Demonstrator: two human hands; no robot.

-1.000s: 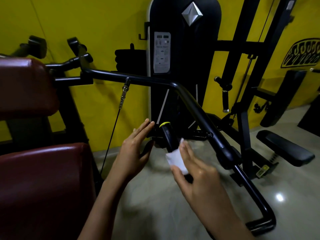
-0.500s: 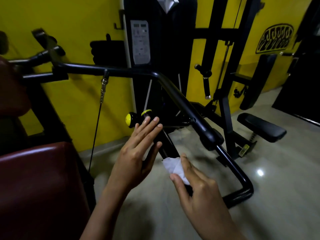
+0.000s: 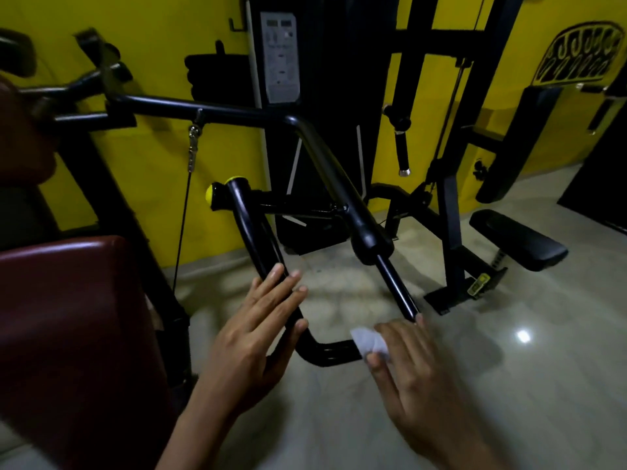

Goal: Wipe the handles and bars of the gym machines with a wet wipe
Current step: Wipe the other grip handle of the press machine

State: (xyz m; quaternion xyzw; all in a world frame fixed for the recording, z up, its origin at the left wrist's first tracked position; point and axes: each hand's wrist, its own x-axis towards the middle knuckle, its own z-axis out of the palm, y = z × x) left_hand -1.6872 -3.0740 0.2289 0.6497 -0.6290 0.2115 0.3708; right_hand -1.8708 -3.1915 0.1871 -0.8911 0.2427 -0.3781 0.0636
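A black U-shaped handle bar [image 3: 252, 239] with a yellow end cap hangs from the machine's long black arm [image 3: 325, 157]. My left hand [image 3: 258, 334] lies flat against the bar's left leg, fingers straight. My right hand [image 3: 414, 374] holds a crumpled white wet wipe [image 3: 368, 342] against the bar's bottom crosspiece, near the right leg [image 3: 395, 286]. The thumb and fingers pinch the wipe.
A dark red padded seat [image 3: 74, 317] and backrest fill the left side. A thin cable [image 3: 183, 225] drops from the arm. A black weight stack tower [image 3: 305, 79] stands ahead against the yellow wall. A black bench [image 3: 519, 239] sits to the right on the glossy floor.
My right hand has slid the wipe down the handle's left leg and onto the bottom crosspiece. My left hand has moved lower on the bar. The camera has tilted downward.
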